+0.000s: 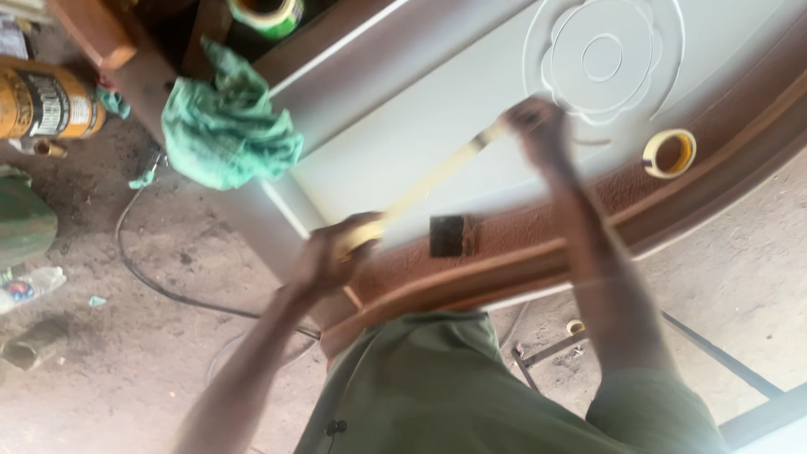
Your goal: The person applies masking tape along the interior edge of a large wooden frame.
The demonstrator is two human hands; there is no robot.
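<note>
Two hands stretch a strip of masking tape (437,175) taut over a grey door panel (403,126). My left hand (332,252) is closed around the near end, the roll apparently inside it; my right hand (538,126), blurred, pinches the far end beside the carved flower (601,59). I would keep it tight and lower it evenly along the brown frame (521,261). A spare tape roll (670,153) lies beyond the right hand.
</note>
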